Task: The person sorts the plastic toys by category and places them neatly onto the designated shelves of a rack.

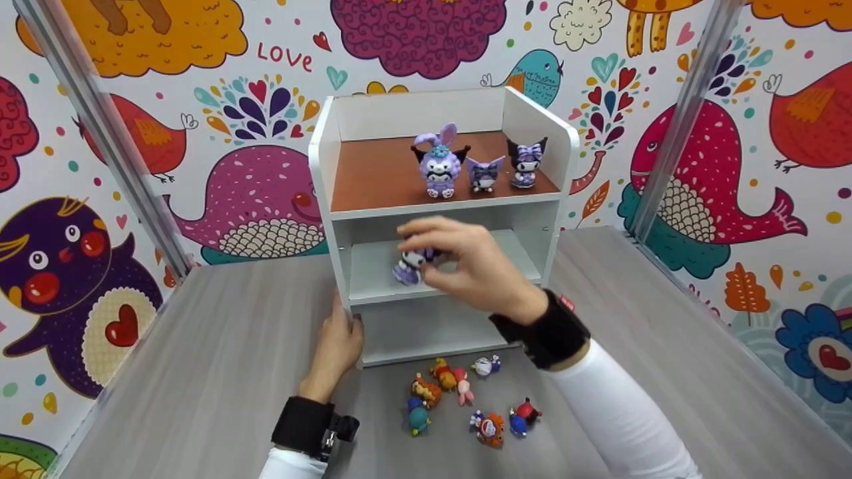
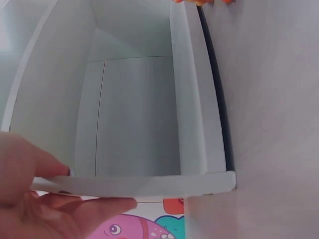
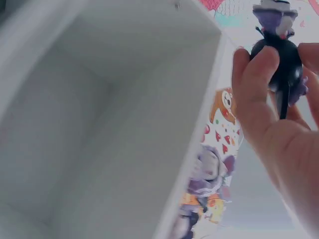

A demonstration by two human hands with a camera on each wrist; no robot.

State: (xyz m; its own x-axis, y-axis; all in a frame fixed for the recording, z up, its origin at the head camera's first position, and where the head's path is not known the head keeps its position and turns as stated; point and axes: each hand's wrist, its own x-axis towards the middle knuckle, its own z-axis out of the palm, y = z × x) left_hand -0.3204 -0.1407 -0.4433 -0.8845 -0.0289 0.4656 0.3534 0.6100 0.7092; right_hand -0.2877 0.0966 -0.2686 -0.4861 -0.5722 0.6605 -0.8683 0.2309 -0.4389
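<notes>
My right hand point(image 1: 466, 259) holds a small purple, black and white character figurine point(image 1: 408, 267) between thumb and fingers, in front of the middle compartment of a white shelf unit point(image 1: 322, 156). In the right wrist view the figurine's round black back point(image 3: 284, 64) shows between the fingertips, beside the shelf's edge. Low on the unit's left side, my left hand point(image 1: 338, 346) grips the side panel point(image 2: 149, 185), with the thumb on the inner face and the fingers outside. On the brown top shelf stand a tall lilac bunny-eared figurine point(image 1: 440, 169), a small cat-eared one point(image 1: 482, 174) and a bow-wearing one point(image 1: 526, 165).
Several small figurines lie on the grey table point(image 1: 233, 359) before the unit, among them an orange tiger-like one point(image 1: 426, 391), a pink one point(image 1: 464, 387), a teal one point(image 1: 419, 419) and a red-and-blue one point(image 1: 524, 418). Patterned walls with metal posts point(image 1: 685, 126) stand behind.
</notes>
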